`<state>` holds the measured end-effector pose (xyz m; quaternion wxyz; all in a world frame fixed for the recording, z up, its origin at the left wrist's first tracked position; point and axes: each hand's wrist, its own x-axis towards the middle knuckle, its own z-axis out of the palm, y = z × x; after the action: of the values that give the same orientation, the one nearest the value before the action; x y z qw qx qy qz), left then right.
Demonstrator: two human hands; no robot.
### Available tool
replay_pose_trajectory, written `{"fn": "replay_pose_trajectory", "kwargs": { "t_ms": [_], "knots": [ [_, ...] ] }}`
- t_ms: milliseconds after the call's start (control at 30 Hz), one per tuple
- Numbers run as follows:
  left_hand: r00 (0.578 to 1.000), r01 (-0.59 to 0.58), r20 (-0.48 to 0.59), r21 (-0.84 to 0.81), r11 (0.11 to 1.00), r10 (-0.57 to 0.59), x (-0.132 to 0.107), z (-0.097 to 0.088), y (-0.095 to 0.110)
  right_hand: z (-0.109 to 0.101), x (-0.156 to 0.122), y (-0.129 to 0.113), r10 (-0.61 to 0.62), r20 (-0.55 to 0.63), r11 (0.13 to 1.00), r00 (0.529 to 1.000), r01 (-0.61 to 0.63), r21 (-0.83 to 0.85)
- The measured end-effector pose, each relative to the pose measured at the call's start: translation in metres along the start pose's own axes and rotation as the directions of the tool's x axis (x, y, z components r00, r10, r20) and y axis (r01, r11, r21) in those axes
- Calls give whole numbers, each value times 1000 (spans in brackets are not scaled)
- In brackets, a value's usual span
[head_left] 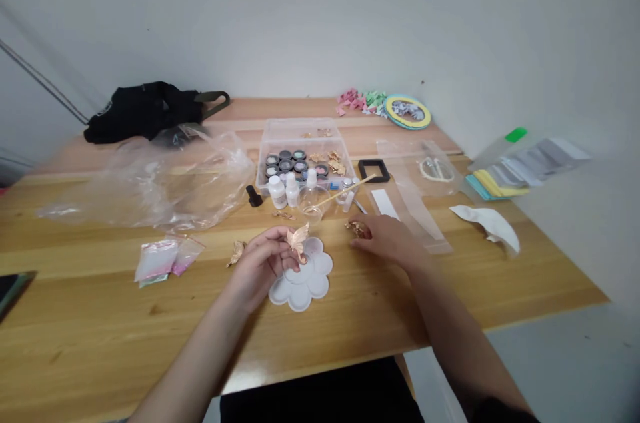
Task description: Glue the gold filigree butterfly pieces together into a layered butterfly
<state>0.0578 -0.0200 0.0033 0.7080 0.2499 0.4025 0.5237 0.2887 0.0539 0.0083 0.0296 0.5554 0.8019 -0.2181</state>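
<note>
Two bare hands work low over a wooden table [100, 316]. The left hand [260, 263] pinches a small gold butterfly [299, 240] between thumb and fingertips, closed on its lower edge, with the wings standing up and tilted to the right. The butterfly hangs just above the far left rim of a white flower-shaped palette [313, 286], which lies flat on the table just right of that hand. The right hand [387, 240] rests palm down to the right of the palette, fingers pointing left, and its fingertips touch a small gold scrap [356, 228] lying on the wood. Whether those fingers have closed on the scrap or only lie against it cannot be told. The scrap sits right of the butterfly and slightly farther off, near it but apart, with the right hand much the nearer. A loose gold piece [236, 253] lies just left of the left hand. Beyond both hands stand white bottles [277, 191], a clear cup [313, 211] with a wooden stick [350, 188] across it, and a clear box [300, 136] of small jars
</note>
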Motion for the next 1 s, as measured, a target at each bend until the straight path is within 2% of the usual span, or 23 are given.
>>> {"fn": "replay_pose_trajectory", "kwargs": {
  "t_ms": [100,200,267,300,333,400,433,500,600,733,833,933,1000],
  "knots": [
    [1000,-8,-18,11,1000,8,-1,2,1,4,1,-3,-59,-24,998,998,59,16],
    [998,-18,-63,77,997,23,-1,2,1,10,3,-1,-63,-44,996,997,65,63],
    [984,-73,-144,199,977,103,1,-1,1,13,5,1,-63,-50,993,997,68,101],
    [965,-113,-194,303,946,178,2,-3,0,14,6,2,-69,-54,990,996,75,119],
    [931,-151,-241,430,890,274,3,-7,1,15,7,3,-75,-57,987,996,82,136],
    [844,-155,-260,719,677,469,6,-15,2,16,8,5,-88,-57,981,995,96,170],
    [806,-112,-241,834,540,540,7,-20,4,17,9,5,-91,-58,977,994,101,190],
    [772,33,-209,956,291,600,10,-28,9,17,10,6,-88,-63,968,994,100,231],
    [789,231,-222,971,59,572,11,-36,17,16,10,5,-87,-82,958,993,106,268],
    [852,331,-246,937,-110,463,10,-38,25,12,8,2,-61,-127,920,990,105,377],
    [868,348,-256,925,-154,427,10,-37,26,7,6,-1,-12,-148,811,989,96,578],
    [869,353,-249,918,-182,429,10,-39,23,1,2,-5,-23,-63,570,998,65,819],
    [844,350,-221,917,-190,489,11,-39,21,-2,-2,-10,-69,-19,416,997,46,908]
  ]
}}
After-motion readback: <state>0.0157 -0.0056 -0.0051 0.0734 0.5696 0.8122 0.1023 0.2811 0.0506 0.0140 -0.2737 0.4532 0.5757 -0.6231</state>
